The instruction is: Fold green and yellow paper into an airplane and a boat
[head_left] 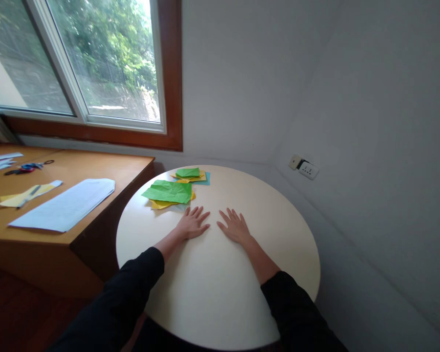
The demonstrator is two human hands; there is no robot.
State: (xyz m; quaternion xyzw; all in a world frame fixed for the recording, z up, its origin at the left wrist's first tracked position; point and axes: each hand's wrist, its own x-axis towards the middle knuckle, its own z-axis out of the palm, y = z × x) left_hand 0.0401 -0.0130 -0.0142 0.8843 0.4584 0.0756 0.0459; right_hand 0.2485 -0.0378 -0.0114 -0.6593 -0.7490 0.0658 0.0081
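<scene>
My left hand [192, 224] lies flat on the round white table [212, 283], palm down with its fingers spread. To its right, a small gap away, my right hand [235, 226] rests the same way. Neither hand holds anything. Just beyond my left hand is a loose stack of creased paper, a green sheet [168, 191] on top of a yellow sheet [161, 205]. A smaller pile sits farther back near the table's far edge, with a green piece [187, 172] over yellow paper and a blue piece [207, 179].
On the left stands a wooden desk [88, 164] bearing large pale sheets [68, 203], a pen [28, 195] on yellow paper, and scissors [25, 168]. A window [113, 58] is above it. Walls close in behind and to the right, with a power socket [308, 169].
</scene>
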